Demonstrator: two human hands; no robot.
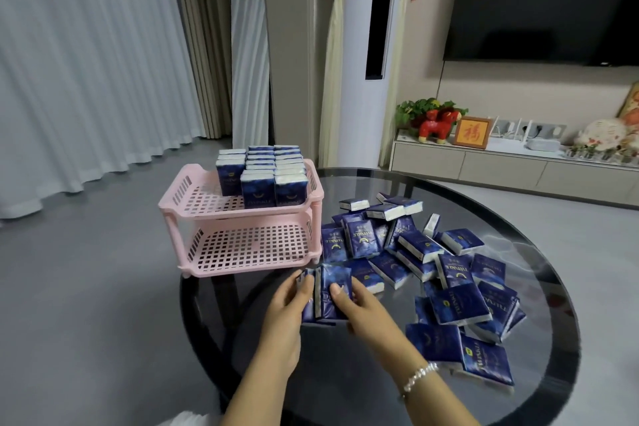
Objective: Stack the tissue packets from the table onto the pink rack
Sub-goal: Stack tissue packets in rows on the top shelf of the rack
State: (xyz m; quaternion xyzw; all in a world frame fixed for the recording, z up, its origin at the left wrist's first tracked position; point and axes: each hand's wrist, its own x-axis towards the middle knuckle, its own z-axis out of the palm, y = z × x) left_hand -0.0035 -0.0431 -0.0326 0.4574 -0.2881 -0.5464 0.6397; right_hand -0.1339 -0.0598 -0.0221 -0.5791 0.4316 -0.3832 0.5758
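Note:
A pink two-tier rack (242,214) stands at the left edge of the round glass table (345,373). Several dark blue tissue packets (262,176) stand upright in rows on its top shelf; the lower shelf is bare. Many more blue packets (449,287) lie scattered over the table to the right. Near the table's front, both hands hold a small bundle of upright packets (326,294) between them: my left hand (287,308) grips its left side, and my right hand (359,308) grips its right side with the thumb on the front face.
The table rim runs close to the rack's left feet, with grey floor beyond. White curtains hang at the left. A TV cabinet with ornaments lines the back right wall under a wall-mounted screen.

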